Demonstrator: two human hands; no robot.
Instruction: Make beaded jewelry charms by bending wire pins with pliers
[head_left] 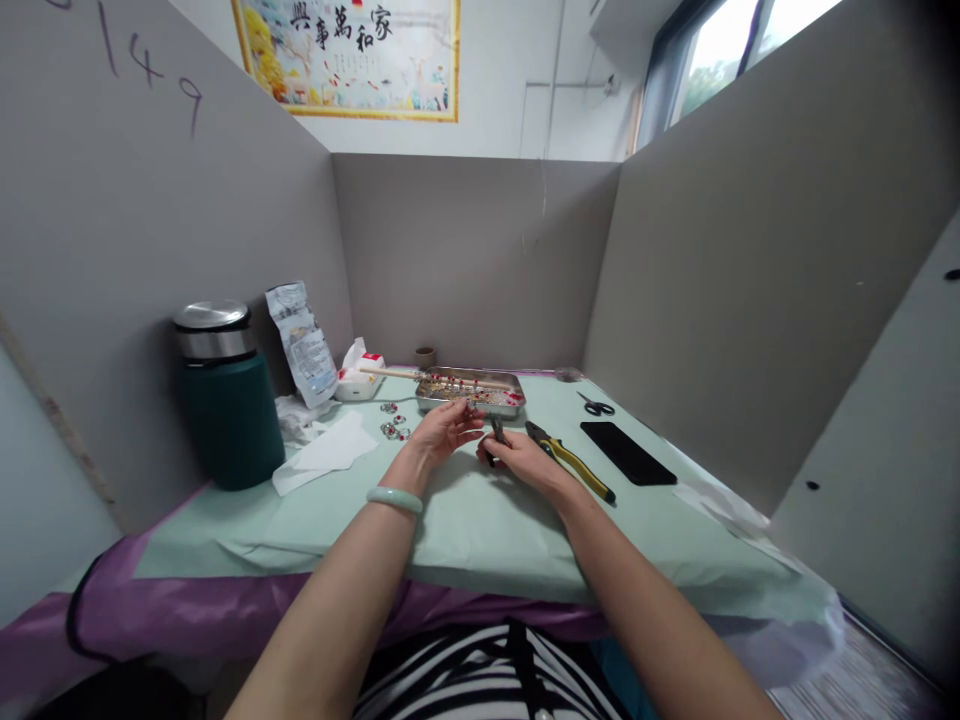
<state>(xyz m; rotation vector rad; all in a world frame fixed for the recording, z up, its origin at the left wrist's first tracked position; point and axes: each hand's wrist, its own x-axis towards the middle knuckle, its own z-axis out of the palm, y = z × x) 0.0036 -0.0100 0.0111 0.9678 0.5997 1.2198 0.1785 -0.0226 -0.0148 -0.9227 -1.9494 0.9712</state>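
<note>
My left hand (444, 432), with a pale green bangle (394, 499) on its wrist, pinches a small shiny piece (471, 407) in front of the metal tray (427, 402). The piece is too small to make out. Just to the right, my right hand (517, 456) is closed round small dark pliers (496, 432), whose tips point up and away from me. Red beads and thin sticks (390, 374) lie in and across the tray. Several red and silver ornaments (393, 431) rest on the green cloth left of my left hand.
Yellow-handled pliers (581, 468), a black phone (628, 453) and scissors (598, 407) lie on the right. On the left stand a green flask (229, 410), a silver pouch (303, 345), white paper (327, 452) and a tissue pack (361, 375). Grey partitions (480, 260) enclose the table.
</note>
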